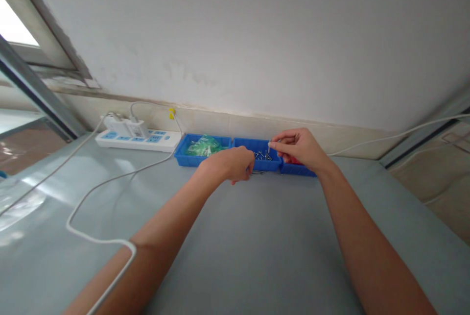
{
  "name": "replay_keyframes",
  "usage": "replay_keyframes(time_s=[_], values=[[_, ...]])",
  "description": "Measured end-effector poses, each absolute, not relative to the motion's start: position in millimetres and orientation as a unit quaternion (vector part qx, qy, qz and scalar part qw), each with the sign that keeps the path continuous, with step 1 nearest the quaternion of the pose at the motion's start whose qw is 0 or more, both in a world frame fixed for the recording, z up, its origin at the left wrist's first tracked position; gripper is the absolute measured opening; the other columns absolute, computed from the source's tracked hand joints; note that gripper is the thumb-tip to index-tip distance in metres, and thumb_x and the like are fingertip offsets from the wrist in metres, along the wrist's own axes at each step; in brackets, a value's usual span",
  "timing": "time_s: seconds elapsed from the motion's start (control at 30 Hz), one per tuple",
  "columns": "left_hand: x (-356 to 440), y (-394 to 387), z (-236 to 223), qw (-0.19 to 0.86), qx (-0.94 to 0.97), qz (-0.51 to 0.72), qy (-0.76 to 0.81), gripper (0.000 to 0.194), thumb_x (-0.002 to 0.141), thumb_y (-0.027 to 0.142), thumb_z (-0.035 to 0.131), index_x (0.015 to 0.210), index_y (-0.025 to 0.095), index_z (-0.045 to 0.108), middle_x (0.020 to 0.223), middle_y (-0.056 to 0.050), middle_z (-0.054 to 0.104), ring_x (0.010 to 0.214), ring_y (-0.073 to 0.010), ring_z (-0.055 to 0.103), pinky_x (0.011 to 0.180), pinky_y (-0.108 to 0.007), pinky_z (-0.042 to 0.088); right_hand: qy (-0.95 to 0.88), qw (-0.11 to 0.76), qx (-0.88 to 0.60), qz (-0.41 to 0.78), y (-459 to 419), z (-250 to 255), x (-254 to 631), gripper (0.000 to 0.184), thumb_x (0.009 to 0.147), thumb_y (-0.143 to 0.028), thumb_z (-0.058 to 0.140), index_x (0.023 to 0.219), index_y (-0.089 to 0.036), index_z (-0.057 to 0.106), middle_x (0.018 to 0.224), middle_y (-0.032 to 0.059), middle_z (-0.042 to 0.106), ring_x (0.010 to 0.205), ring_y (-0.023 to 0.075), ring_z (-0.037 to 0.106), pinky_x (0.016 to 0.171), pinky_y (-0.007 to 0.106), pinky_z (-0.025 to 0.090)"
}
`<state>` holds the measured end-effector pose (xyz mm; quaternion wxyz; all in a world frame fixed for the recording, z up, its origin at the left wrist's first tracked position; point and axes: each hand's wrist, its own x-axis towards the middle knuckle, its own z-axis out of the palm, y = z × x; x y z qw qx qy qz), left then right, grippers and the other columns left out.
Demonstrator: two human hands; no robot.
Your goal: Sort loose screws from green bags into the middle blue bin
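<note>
My right hand (293,146) is above the right end of the middle blue bin (270,164), thumb and fingers pinching a small screw (269,147) that hangs upright. Several silver screws (261,155) lie loose in that bin. My left hand (238,162) is closed at the bin's front left corner, its fingers curled downward; what they hold, if anything, is hidden. Thin metal pieces (258,172) lie on the table along the bin's front, beside the left fingers. Red items (293,160) show in the right blue bin (299,170), partly covered by my right hand.
The left blue bin (189,160) holds green plastic packets (205,145). A white power strip (157,144) with plugged-in adapters stands left of it against the wall. A white cable (95,188) loops over the grey table (257,246) and passes across my left forearm.
</note>
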<state>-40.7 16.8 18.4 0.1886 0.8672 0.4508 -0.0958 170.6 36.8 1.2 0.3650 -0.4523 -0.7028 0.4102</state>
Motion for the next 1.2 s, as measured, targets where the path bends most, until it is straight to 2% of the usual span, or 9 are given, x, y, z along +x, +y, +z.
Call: replay_keyframes(time_s=[0.1,0.27,0.37,0.57,0.73,0.83,0.9,1.03,1.2], values=[[-32.1,10.7,15.6,0.136,0.868,-0.114,0.464,0.026,0.084,0.013,0.067,0.107,0.012,0.078,0.072,-0.011,0.076,0.064,-0.0222,0.073,0.065,-0.028,0.054,-0.731,0.326,-0.502,0.329,41.2,-4.3,170.7,0.03,0.075,-0.041,0.078,0.085,-0.013,0.075,0.058,0.0015,0.067,0.045,0.0111,0.057,0.042,0.02,0.041],[-23.4,5.9,2.9,0.035,0.884,-0.076,0.459,0.023,0.085,0.014,0.069,0.107,0.014,0.077,0.107,-0.018,0.076,0.1,-0.0285,0.074,0.085,-0.033,0.058,-0.783,0.249,-0.532,0.206,46.9,-10.7,169.4,0.018,0.081,-0.029,0.069,0.087,-0.014,0.077,0.058,0.0031,0.07,0.05,0.0141,0.063,0.051,0.022,0.046],[-19.0,3.9,-3.8,0.009,0.883,-0.062,0.465,0.025,0.089,0.012,0.064,0.111,0.015,0.076,0.108,-0.018,0.075,0.104,-0.029,0.073,0.09,-0.036,0.058,-0.798,0.226,-0.527,0.187,46.7,-9.4,169.0,0.019,0.083,-0.029,0.067,0.089,-0.015,0.078,0.059,0.0026,0.071,0.053,0.0152,0.065,0.054,0.023,0.047],[-14.8,2.2,-8.5,-0.012,0.887,-0.074,0.456,0.03,0.091,0.007,0.055,0.114,0.014,0.073,0.109,-0.018,0.075,0.105,-0.0284,0.073,0.087,-0.034,0.059,-0.81,0.22,-0.51,0.189,39.6,0.7,165.4,0.02,0.084,-0.031,0.067,0.089,-0.016,0.078,0.057,0.0009,0.07,0.053,0.0155,0.066,0.056,0.023,0.048],[-20.7,7.8,2.0,0.031,0.899,-0.073,0.432,0.022,0.085,0.006,0.059,0.097,0.014,0.076,0.099,-0.014,0.077,0.096,-0.0267,0.074,0.079,-0.032,0.058,-0.816,0.187,-0.511,0.194,36.0,5.7,163.1,0.02,0.085,-0.031,0.066,0.089,-0.017,0.079,0.059,0.0017,0.071,0.055,0.0159,0.067,0.056,0.024,0.047],[-30.6,14.8,12.0,0.125,0.902,-0.046,0.411,0.018,0.083,0.007,0.059,0.087,0.015,0.075,0.073,-0.005,0.074,0.071,-0.0174,0.072,0.068,-0.024,0.053,-0.817,0.159,-0.516,0.203,38.0,4.1,165.7,0.018,0.084,-0.03,0.067,0.09,-0.017,0.079,0.063,0.0026,0.074,0.054,0.0164,0.067,0.055,0.024,0.047],[-40.1,20.3,16.8,0.183,0.9,0.0,0.396,0.015,0.082,0.01,0.06,0.085,0.015,0.074,0.063,-0.001,0.07,0.058,-0.0126,0.067,0.063,-0.021,0.05,-0.816,0.148,-0.516,0.213,39.7,2.8,168.4,0.017,0.083,-0.029,0.069,0.089,-0.018,0.08,0.064,0.0032,0.074,0.053,0.0168,0.066,0.053,0.025,0.047],[-60.1,28.8,22.4,0.224,0.884,0.051,0.407,0.013,0.084,0.014,0.058,0.085,0.016,0.071,0.058,0.003,0.066,0.052,-0.0107,0.064,0.058,-0.02,0.047,-0.809,0.137,-0.522,0.232,39.7,4.4,173.2,0.013,0.08,-0.027,0.071,0.084,-0.019,0.08,0.065,0.0034,0.075,0.053,0.0171,0.067,0.052,0.025,0.049],[-75.0,32.6,27.5,0.22,0.868,0.085,0.438,0.013,0.089,0.018,0.057,0.092,0.014,0.069,0.066,0.001,0.069,0.053,-0.0112,0.065,0.065,-0.022,0.05,-0.797,0.101,-0.529,0.272,35.2,12.9,178.8,0.011,0.075,-0.026,0.074,0.079,-0.018,0.08,0.064,0.0041,0.074,0.052,0.0178,0.067,0.051,0.025,0.049]])
